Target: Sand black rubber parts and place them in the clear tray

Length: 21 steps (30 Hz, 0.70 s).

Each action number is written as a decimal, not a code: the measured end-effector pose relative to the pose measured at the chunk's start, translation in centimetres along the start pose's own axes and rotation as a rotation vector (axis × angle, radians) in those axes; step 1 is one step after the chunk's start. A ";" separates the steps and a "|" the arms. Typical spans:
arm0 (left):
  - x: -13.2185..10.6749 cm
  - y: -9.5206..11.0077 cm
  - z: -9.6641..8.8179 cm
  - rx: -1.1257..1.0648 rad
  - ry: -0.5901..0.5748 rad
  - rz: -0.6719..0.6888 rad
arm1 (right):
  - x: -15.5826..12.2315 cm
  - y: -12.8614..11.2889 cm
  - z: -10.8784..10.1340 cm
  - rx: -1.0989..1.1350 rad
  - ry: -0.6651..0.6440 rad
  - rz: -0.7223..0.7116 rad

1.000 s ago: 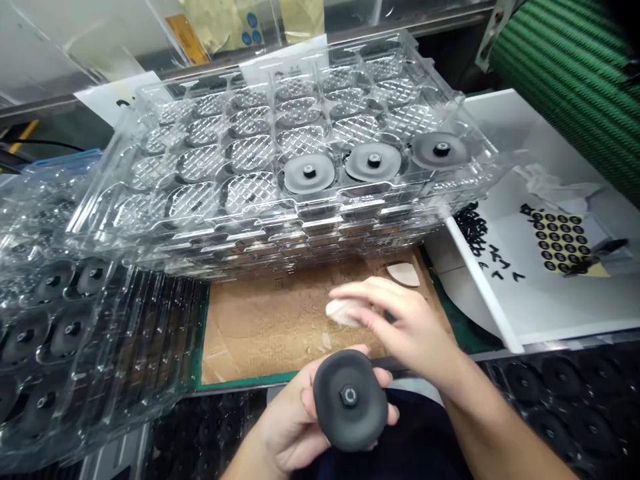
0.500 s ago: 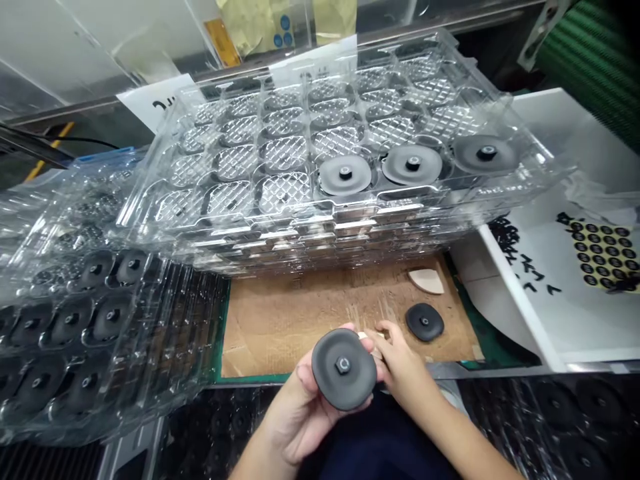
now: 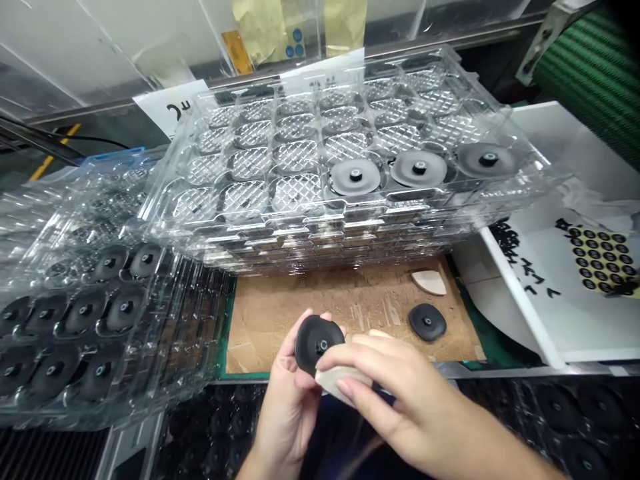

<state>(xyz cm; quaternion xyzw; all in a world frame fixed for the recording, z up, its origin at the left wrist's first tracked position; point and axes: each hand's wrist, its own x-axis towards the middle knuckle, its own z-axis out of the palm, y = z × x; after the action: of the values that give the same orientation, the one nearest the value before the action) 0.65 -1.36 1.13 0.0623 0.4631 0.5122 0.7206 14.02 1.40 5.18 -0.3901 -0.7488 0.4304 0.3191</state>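
Observation:
My left hand [image 3: 287,393] holds a black rounded disc [image 3: 315,341] with a small metal nut at its centre, tilted toward me. My right hand [image 3: 395,393] presses a pale, flat wedge-shaped piece [image 3: 340,381] against the disc's lower edge. Both hands are over the front edge of a brown cardboard mat [image 3: 280,313]. A second black disc [image 3: 427,322] lies on the mat to the right. Another pale wedge [image 3: 429,282] lies further back on the mat.
A stack of clear blister trays [image 3: 260,220] stands behind the mat; its top tray holds three grey discs [image 3: 419,168]. Bagged trays of black discs [image 3: 85,313] lie at left. A white board [image 3: 545,280] with a dotted sticker sheet [image 3: 600,260] sits right.
My left hand has tilted the disc and drawn it lower. My right hand has come over it with the pale wedge, now pressed on the disc's edge.

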 end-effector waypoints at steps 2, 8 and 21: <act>-0.2 -0.1 0.0 0.012 -0.046 -0.009 | 0.3 0.1 0.2 -0.068 0.057 0.007; -0.9 0.4 0.3 -0.009 -0.141 -0.069 | -0.9 -0.4 -0.7 -0.053 0.055 -0.077; -0.4 0.3 1.1 0.027 -0.313 -0.289 | 0.7 0.5 -3.9 -0.169 -0.161 -0.306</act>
<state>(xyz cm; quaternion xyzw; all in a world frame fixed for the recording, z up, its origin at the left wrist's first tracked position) 1.20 -1.12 2.19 0.0835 0.3566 0.3816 0.8487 16.98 3.75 6.47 -0.2611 -0.8561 0.3422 0.2858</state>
